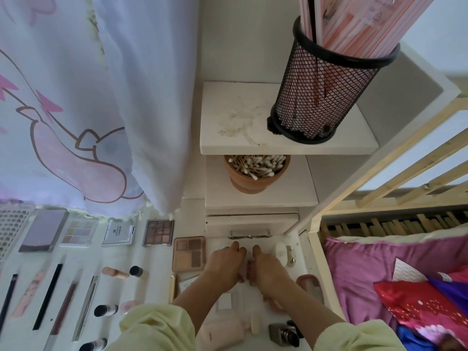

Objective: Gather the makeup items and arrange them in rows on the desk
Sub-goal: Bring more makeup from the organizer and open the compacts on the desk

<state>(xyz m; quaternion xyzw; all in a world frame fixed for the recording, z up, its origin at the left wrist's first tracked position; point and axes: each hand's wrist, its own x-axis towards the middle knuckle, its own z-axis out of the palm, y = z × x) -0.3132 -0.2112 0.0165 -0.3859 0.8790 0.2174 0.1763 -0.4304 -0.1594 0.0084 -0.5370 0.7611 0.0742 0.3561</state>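
Note:
My left hand and my right hand meet over the white desk, fingers curled round a small pale pink item that they mostly hide. To the left, palettes lie in a back row: a purple compact, a pastel palette, a silver compact, a brown eyeshadow palette and a larger brown palette. In front of them lie pencils and brushes, a peach tube and small black-capped bottles.
A terracotta pot of cotton swabs and a black mesh cup stand on white shelves behind my hands. A curtain hangs at left. A small camera and a pink roll lie near me. A wooden bed frame with pink bedding borders the right.

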